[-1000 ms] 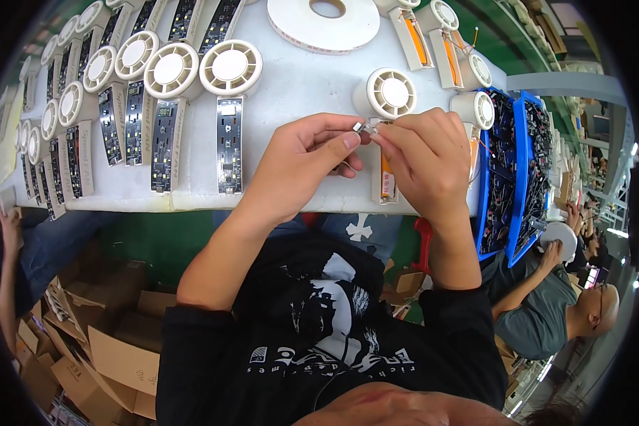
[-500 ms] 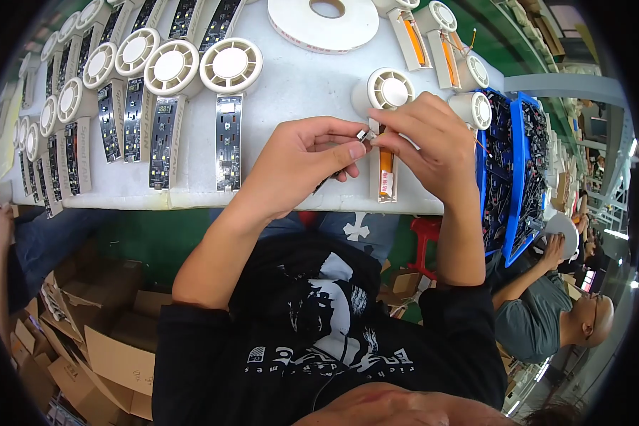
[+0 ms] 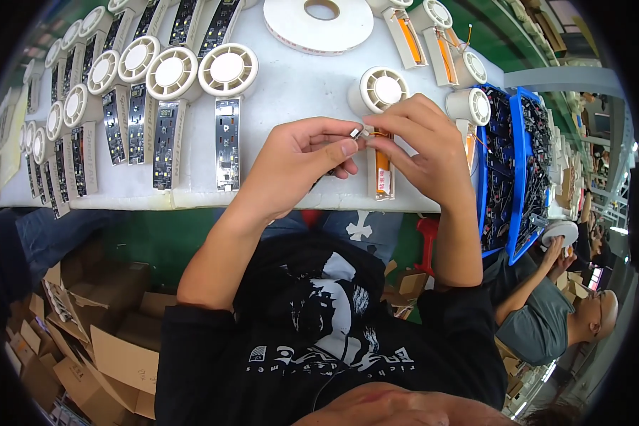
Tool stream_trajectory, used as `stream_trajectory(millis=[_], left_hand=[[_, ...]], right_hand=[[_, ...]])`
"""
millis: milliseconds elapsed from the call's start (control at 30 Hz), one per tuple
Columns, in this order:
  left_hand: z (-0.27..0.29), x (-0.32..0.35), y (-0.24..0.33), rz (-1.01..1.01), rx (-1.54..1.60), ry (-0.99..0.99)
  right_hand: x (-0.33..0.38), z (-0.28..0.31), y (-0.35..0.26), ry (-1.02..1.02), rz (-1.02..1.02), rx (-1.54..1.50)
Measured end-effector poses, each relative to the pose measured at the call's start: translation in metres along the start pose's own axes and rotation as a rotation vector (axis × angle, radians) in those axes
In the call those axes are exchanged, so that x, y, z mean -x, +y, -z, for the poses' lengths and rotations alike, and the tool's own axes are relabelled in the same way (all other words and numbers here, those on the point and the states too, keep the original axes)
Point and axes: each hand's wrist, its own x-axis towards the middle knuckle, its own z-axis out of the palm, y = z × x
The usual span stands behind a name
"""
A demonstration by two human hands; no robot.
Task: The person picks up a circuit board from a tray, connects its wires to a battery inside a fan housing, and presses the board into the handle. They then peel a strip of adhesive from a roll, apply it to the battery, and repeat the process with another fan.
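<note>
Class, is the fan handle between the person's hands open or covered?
Open: the orange insert lies exposed inside the handle.

The left hand [image 3: 302, 160] and the right hand [image 3: 429, 149] are both bare, as are the forearms behind them. Further back from each hand, at the upper arm, sits a loose short sleeve [image 3: 192, 334] in plain black. It belongs to a black T-shirt [image 3: 263, 319], whose front, nearer the body than the hands, carries a large grey-white print [image 3: 337, 312] with a line of pale lettering under it. A thin cord-like line curves near the collar. Just bodyward of the hands show blue jeans [image 3: 380, 245] with a white flared cross [image 3: 358, 226].
</note>
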Motion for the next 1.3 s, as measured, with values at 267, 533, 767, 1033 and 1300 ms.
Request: stream_trajectory(millis=[267,533,767,1033,1300], left_hand=[[-0.001,0.003,-0.005,-0.029,-0.089,0.005],[-0.001,0.001,-0.002,0.017,-0.018,0.011],[0.000,0.004,-0.002,0.020,-0.052,0.044],[-0.002,0.004,-0.003,0.015,-0.064,0.043],[-0.002,0.004,-0.004,-0.011,-0.080,0.045]], right_hand=[[0.012,-0.003,-0.008,0.036,-0.057,0.045],[0.037,0.016,-0.020,0.280,-0.582,-0.724],[0.048,0.011,-0.011,0.267,-0.646,-1.102],[0.069,-0.003,-0.012,0.466,-0.770,-0.487],[0.079,-0.021,-0.005,0.359,-0.630,0.045]])
